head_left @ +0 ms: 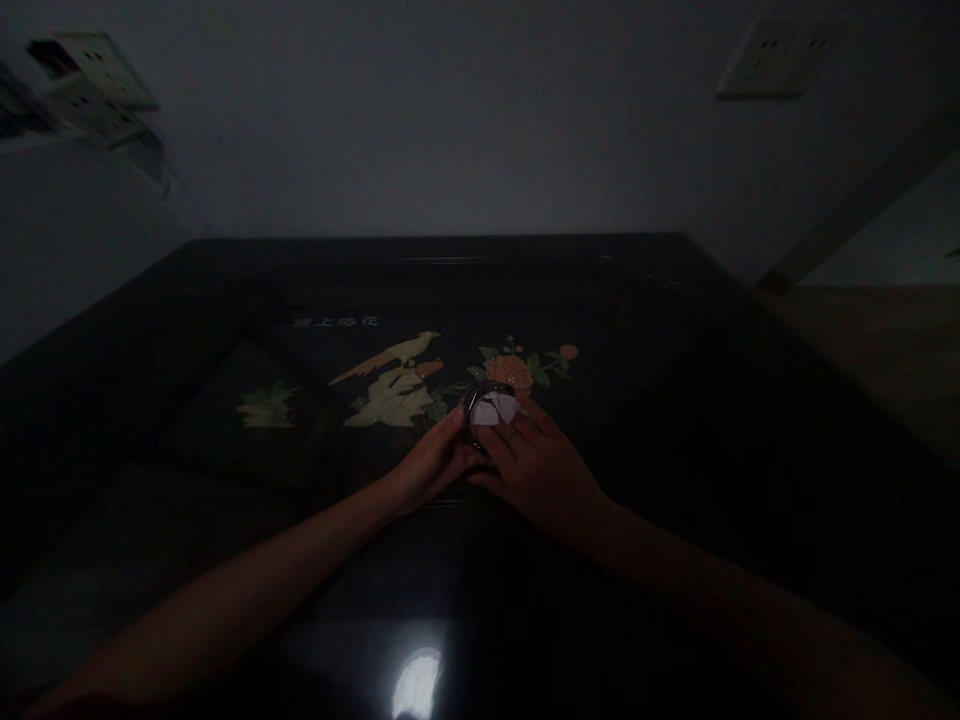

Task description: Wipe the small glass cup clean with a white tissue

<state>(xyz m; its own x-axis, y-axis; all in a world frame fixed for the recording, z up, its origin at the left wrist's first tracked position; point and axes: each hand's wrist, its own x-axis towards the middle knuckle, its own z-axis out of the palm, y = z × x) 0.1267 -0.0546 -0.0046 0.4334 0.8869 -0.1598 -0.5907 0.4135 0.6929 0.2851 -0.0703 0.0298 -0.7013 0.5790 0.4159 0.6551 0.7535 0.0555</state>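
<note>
The picture is very dark. My left hand (435, 462) grips the left side of a small, round, dark, shiny vessel (475, 396) with a glinting rim; I cannot tell its exact kind. Inside or against its opening is a white tissue-like piece (493, 408). My right hand (541, 458), with a ring on one finger, closes on this white piece, its fingers at the vessel's opening. Both hands are close together, just over the black tabletop (360, 570). Their fingers partly hide the vessel.
Inlaid in the black top are a pale bird (405, 352), an orange flower (510, 371) and some characters (336, 322). A grey wall (420, 130) stands behind, with sockets (780, 60) at right and more sockets (105, 75) at left. Wooden floor (892, 340) shows at right.
</note>
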